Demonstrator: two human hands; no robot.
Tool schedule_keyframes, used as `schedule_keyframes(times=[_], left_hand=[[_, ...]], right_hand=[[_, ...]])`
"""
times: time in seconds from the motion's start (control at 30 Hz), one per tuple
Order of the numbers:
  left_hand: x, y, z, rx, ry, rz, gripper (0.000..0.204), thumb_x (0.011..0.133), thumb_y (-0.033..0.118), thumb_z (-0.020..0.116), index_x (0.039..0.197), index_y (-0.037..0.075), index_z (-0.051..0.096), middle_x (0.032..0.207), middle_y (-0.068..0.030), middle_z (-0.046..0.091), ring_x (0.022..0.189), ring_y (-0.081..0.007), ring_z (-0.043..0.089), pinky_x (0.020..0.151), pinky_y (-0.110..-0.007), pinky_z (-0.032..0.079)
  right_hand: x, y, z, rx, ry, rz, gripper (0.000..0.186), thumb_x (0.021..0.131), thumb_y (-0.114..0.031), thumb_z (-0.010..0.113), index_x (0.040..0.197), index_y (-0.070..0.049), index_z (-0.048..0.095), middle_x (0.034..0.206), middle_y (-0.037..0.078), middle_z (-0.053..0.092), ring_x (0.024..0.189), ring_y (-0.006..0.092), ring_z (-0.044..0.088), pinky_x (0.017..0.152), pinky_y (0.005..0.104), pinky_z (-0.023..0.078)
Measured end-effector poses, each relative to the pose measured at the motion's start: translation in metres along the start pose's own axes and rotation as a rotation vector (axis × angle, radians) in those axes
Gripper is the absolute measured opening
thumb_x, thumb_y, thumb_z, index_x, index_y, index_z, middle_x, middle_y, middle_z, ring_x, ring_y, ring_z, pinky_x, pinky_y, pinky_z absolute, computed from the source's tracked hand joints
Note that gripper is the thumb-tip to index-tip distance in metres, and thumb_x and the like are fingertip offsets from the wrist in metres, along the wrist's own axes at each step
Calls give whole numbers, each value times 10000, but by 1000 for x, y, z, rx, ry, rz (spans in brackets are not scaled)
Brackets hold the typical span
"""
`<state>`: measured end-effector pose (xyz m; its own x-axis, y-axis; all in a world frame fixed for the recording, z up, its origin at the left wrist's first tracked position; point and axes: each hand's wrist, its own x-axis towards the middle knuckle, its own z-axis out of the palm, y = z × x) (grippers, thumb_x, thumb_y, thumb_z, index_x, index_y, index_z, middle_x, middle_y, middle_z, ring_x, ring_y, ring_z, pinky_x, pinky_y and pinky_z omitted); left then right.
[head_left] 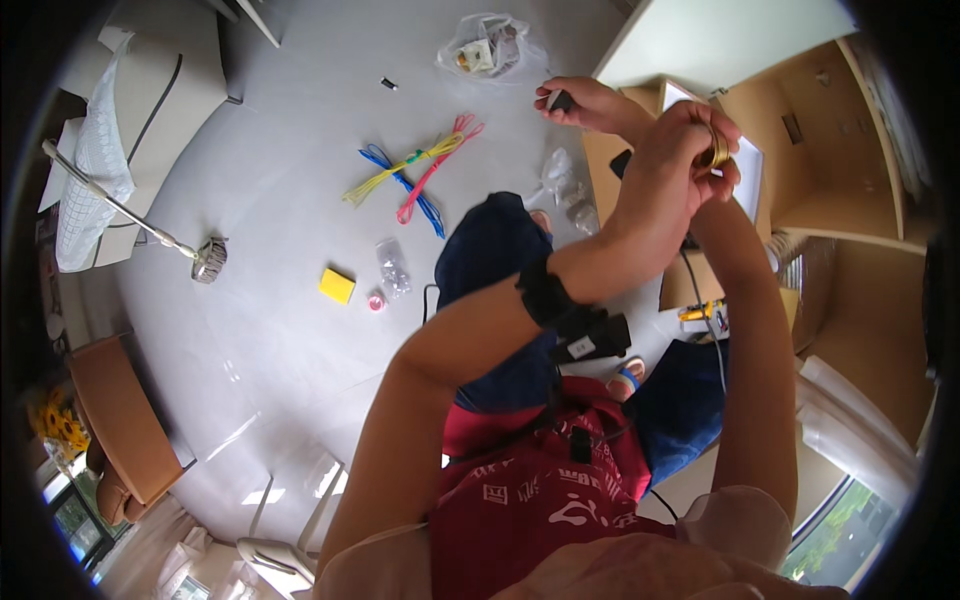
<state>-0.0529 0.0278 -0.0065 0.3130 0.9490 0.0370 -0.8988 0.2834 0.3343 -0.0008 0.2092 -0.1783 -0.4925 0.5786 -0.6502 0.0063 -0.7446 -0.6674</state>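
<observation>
My left hand [690,160] is closed on a gold-coloured ring or roll [714,150], in front of the open wooden cabinet at upper right. Behind it, my right hand [585,105] reaches across to the left, closed round a small dark object [558,101]. A wooden board or drawer [603,170] with a white panel [745,175] lies under my arms, partly hidden by them. A grey cable [713,330] hangs beside my right forearm.
A wooden cabinet [830,130] with a raised white door [670,35] fills the right. On the grey floor lie coloured cords [420,160], a yellow square item [336,285], small bags [392,265] and a plastic bag [490,50]. A mop [208,258] and furniture [125,415] stand left.
</observation>
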Motion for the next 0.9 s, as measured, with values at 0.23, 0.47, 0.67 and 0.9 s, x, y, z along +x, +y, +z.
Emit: schedule_keyframes(times=[0.23,0.47,0.67,0.9], left_hand=[[6,48,-31,9,172,76,197,994,125,408,1116,50,542,1048,-74,561,853,-165,542,768,-314,425],[19,49,-33,-23,177,21,153,1026,148,415,1087,67,530,1011,-38,504,786,-120,512,728,-280,415],[28,27,-22,162,170,15,197,1031,139,429,1142,31,550,1063,-68,562,851,-167,572,773,-305,455],[48,-48,-33,798,60,274,224,1036,217,535,1025,18,638,871,-29,639,728,-114,583,664,-295,496]], right_hand=[[199,14,1,-1316,-157,-897,294,975,-170,632,1166,36,546,1118,169,608,966,265,630,762,358,588],[235,2,18,466,178,-229,543,968,-216,663,1413,-9,430,1382,168,524,1242,311,551,1023,431,516],[111,7,-33,502,-51,-253,604,1032,-267,547,1472,68,302,1454,320,415,1349,458,444,1185,464,374],[-180,68,-65,533,-237,-553,472,1062,-298,422,1369,58,458,1339,208,585,1239,330,578,1080,411,470]])
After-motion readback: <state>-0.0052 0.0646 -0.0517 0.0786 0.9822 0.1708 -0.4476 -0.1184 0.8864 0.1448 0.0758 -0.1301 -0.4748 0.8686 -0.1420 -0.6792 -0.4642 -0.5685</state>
